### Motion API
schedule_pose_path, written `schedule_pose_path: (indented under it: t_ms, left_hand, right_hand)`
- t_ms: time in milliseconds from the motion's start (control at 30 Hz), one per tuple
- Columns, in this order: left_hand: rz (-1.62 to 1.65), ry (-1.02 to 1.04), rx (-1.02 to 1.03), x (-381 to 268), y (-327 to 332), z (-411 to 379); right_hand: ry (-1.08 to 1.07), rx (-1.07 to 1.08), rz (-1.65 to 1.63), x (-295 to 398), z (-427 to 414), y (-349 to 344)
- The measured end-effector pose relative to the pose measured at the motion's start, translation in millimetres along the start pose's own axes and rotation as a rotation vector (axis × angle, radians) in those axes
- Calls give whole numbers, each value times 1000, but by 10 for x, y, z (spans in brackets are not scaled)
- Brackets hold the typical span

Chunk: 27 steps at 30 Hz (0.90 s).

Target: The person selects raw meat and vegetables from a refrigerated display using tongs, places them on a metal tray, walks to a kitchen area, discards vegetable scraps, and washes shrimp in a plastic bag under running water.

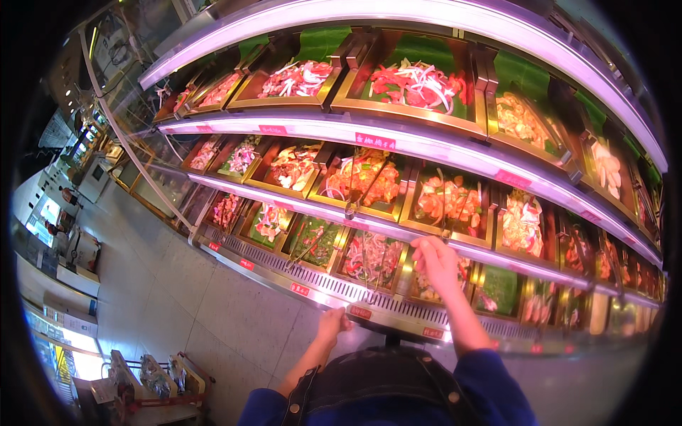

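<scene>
My right hand (434,258) is raised before the lit edge of the middle shelf, with its fingers curled in. Close to its fingertips hang metal tongs (446,232) in a tray of marinated meat pieces (450,202); whether they touch, I cannot tell. Lower, my left hand (334,325) is loosely curled by the case's front rail (325,301), with nothing visible in it. Between the hands, on the bottom shelf, sits a tray of sliced meat with onion (373,258). Another meat tray (421,287) is partly hidden behind my right hand.
The refrigerated display case (442,318) rises in tiers of gold-rimmed trays, some leaf-lined, with red labels bearing writing. More tongs (290,263) rest in a bottom tray. A cart with boxes (160,381) stands on the tiled floor (224,314) to the left. People (69,196) are far off.
</scene>
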<state>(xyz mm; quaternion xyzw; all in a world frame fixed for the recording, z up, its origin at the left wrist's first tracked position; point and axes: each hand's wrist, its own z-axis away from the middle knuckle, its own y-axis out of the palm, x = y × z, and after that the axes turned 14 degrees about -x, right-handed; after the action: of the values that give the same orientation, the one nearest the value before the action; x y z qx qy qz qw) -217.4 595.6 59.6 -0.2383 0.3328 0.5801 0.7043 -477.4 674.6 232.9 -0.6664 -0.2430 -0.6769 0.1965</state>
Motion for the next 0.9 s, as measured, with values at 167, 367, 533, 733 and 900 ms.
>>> schedule_pose_path:
  t_ms: [167,367,533,733,900]
  left_hand:
    - [24,188,122,-1126,526,120]
    - [125,75,373,-2125,1037,-255]
    - [212,310,393,-2064,1313,-151]
    - [72,553,554,-1927,1529,-328]
    - [129,501,555,-1863,1089,-334]
  right_hand:
    - [-1,131,22,-7,-141,155]
    - [-356,82,233,74,-420,784]
    - [-252,67,968,407,-1048,1192]
    - [-139,45,1311,332,-1434,1749]
    - [-119,56,1380,396,-1499,1793]
